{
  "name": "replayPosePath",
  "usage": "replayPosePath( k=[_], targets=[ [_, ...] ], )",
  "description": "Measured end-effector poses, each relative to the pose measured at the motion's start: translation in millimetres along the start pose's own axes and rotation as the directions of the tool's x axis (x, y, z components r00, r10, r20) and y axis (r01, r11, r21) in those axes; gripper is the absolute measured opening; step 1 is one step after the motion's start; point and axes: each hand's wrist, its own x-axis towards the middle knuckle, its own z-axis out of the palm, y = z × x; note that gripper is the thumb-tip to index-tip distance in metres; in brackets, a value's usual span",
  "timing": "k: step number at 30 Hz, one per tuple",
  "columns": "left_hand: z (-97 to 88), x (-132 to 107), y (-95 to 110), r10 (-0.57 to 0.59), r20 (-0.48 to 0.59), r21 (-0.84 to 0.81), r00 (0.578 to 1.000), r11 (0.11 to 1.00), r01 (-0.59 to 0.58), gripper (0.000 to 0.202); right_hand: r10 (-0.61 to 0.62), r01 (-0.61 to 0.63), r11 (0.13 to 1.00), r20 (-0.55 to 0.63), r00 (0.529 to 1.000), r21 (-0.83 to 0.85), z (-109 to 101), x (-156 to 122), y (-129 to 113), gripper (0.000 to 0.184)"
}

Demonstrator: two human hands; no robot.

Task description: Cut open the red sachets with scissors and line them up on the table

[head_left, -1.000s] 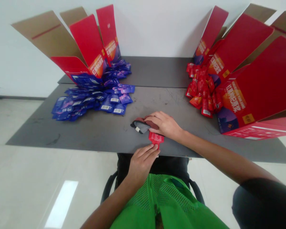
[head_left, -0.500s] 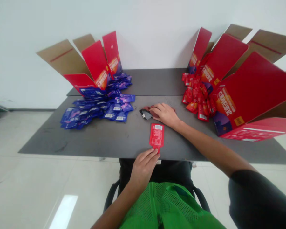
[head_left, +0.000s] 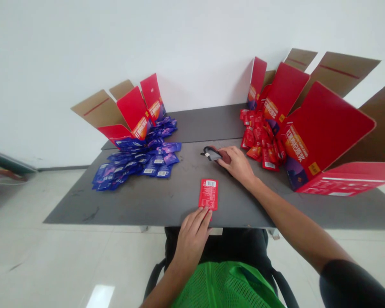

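Observation:
A red flat pouch [head_left: 208, 192] lies on the table in front of me, its printed side and barcode facing up. My left hand [head_left: 194, 235] rests its outstretched fingers flat on the pouch's near end, covering the narrow neck. Farther forward, my right hand [head_left: 237, 164] is closed on a folded soft item [head_left: 213, 153], grey and reddish brown with a black edge and a white tag. Part of this item is hidden under the fingers, and its exact kind is unclear.
Blue pouches [head_left: 134, 160] are heaped at the left, before an open red carton [head_left: 107, 109]. Red pouches [head_left: 259, 137] are piled at the right beside open red cartons [head_left: 330, 128]. The grey table's [head_left: 122, 209] near edge runs just in front of my lap.
My right hand has gathered the folded item and its left end has drawn in to the right. The left hand stays on the red pouch, now covering more of its neck. The view has shifted.

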Motion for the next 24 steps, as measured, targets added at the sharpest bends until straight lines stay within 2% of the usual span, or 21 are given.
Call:
replayPosePath(
  k=[4, 8, 10, 12, 14, 15, 17, 18, 19, 21, 23, 24],
  targets=[
    [-7.5, 0.5, -5.1, 0.001, -0.031, -0.035, 1.0, 0.999, -0.002, 0.03, 0.036, -0.035, 0.998, -0.031, 0.999, 0.045, -2.8, -1.4, 4.7, 0.027],
    [-14.7, 0.7, -7.4, 0.018, -0.069, -0.143, 0.997, 0.989, -0.028, 0.017, 0.068, -0.061, 0.994, -0.077, 0.995, 0.093, -3.6, -1.6, 4.5, 0.026],
    [-19.7, 2.8, -8.2, 0.012, -0.127, -0.203, 0.992, 0.979, -0.038, 0.014, 0.07, -0.061, 0.993, -0.09, 0.993, 0.105, -3.1, -1.8, 5.0, 0.025],
    [-25.7, 7.3, -9.1, -0.06, -0.213, -0.253, 0.975, 0.967, 0.005, 0.012, 0.071, -0.061, 0.992, -0.09, 0.993, 0.108, -2.8, -1.7, 6.0, 0.025],
    [-31.6, 14.7, -10.2, -0.249, -0.296, -0.33, 0.922, 0.933, 0.146, 0.01, 0.078, -0.068, 0.992, -0.087, 0.993, 0.11, -2.8, -1.5, 7.4, 0.026],
    [-34.1, 19.3, -10.7, -0.373, -0.321, -0.392, 0.87, 0.889, 0.237, 0.01, 0.083, -0.073, 0.991, -0.087, 0.993, 0.113, -3.0, -1.4, 8.4, 0.026],
    [-36.9, 29.7, -11.9, -0.608, -0.314, -0.552, 0.729, 0.742, 0.381, 0.019, 0.093, -0.081, 0.989, -0.092, 0.991, 0.12, -3.4, -1.1, 10.7, 0.027],
    [-37.0, 34.8, -12.6, -0.697, -0.273, -0.631, 0.664, 0.65, 0.423, 0.025, 0.099, -0.087, 0.989, -0.097, 0.99, 0.123, -3.5, -1.0, 12.0, 0.027],
    [-36.1, 39.3, -13.3, -0.757, -0.215, -0.697, 0.617, 0.561, 0.446, 0.03, 0.107, -0.094, 0.988, -0.101, 0.989, 0.123, -3.7, -1.0, 13.3, 0.028],
    [-31.5, 45.3, -14.4, -0.808, -0.087, -0.778, 0.583, 0.42, 0.467, 0.037, 0.126, -0.113, 0.986, -0.105, 0.986, 0.12, -3.8, -1.1, 15.6, 0.029],
    [-24.4, 46.1, -14.9, -0.801, 0.005, -0.817, 0.598, 0.341, 0.464, 0.04, 0.14, -0.129, 0.985, -0.097, 0.985, 0.117, -3.9, -1.3, 17.2, 0.029],
    [-20.6, 44.5, -14.8, -0.786, 0.024, -0.824, 0.617, 0.334, 0.457, 0.041, 0.143, -0.132, 0.984, -0.092, 0.985, 0.118, -3.9, -1.4, 17.8, 0.029]
  ],
)
